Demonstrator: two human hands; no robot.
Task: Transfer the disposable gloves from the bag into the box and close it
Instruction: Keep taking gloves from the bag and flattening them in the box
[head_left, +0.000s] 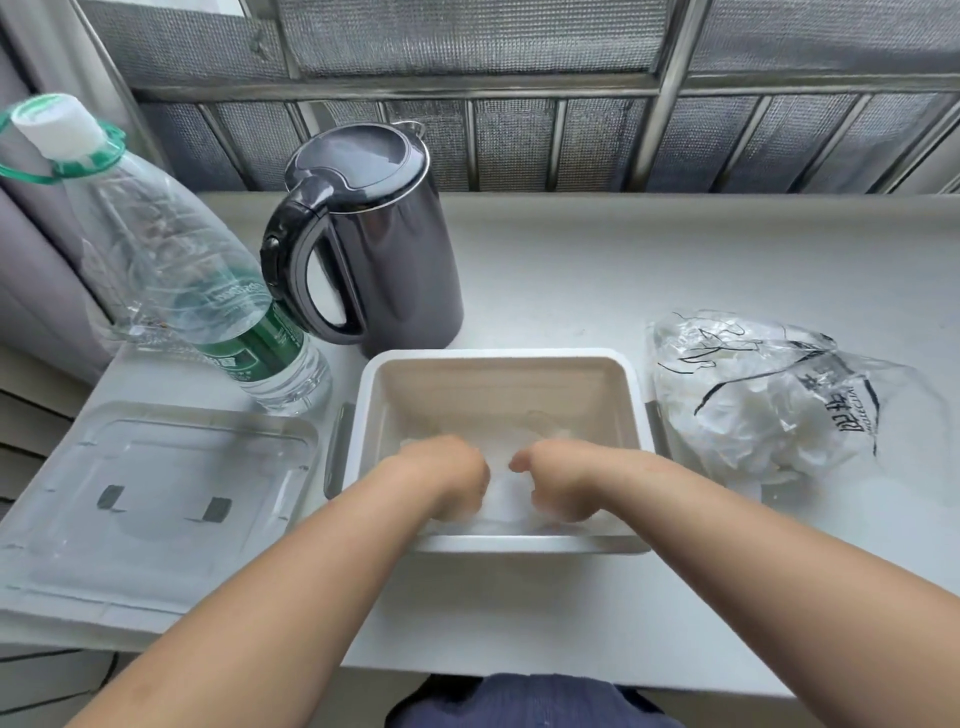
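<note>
With the lid (156, 499) parked left of the box (498, 356) and the half-full bag (769, 405) right of it, left hand (447, 480) and right hand (561, 483) curl onto gloves (506, 493) inside, apparently tucking them down; pinching or pressing, that grip I cannot tell.

box (498, 355) matt white plastic, smooth beige inside; lid (156, 499) clear glossy plastic; gloves (506, 493) thin translucent film; bag (769, 405) crinkled clear plastic, black print; kettle (410, 260) dark glossy body; bottle (171, 270) clear ribbed plastic; tabletop (675, 249) smooth matt pale grey
</note>
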